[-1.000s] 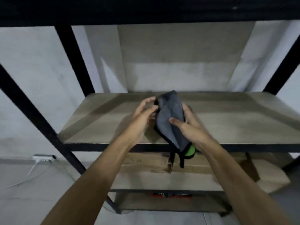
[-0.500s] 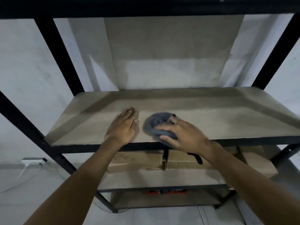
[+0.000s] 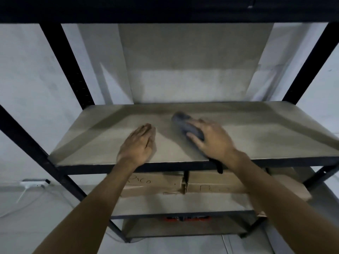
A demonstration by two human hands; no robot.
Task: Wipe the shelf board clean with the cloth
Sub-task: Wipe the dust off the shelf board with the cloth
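Observation:
A bare beige shelf board (image 3: 256, 132) spans a black metal rack at chest height. A bunched grey cloth (image 3: 185, 125) lies on the board near its middle, with my right hand (image 3: 211, 138) pressed down on top of it, fingers spread over the fabric. A dark strap of the cloth hangs over the front edge below my right wrist. To the left of the cloth, my left hand (image 3: 139, 143) rests flat on the board, palm down and holding nothing.
Black uprights (image 3: 67, 66) and a dark upper shelf (image 3: 165, 8) frame the opening. Cardboard boxes (image 3: 211, 182) sit on the shelf below. A white power strip (image 3: 34, 183) with a cable lies on the floor at left. A pale wall stands behind.
One second ago both hands held the cloth up in the air. It then went down onto the board, and my right hand has pushed it farther back; my left hand has settled flat.

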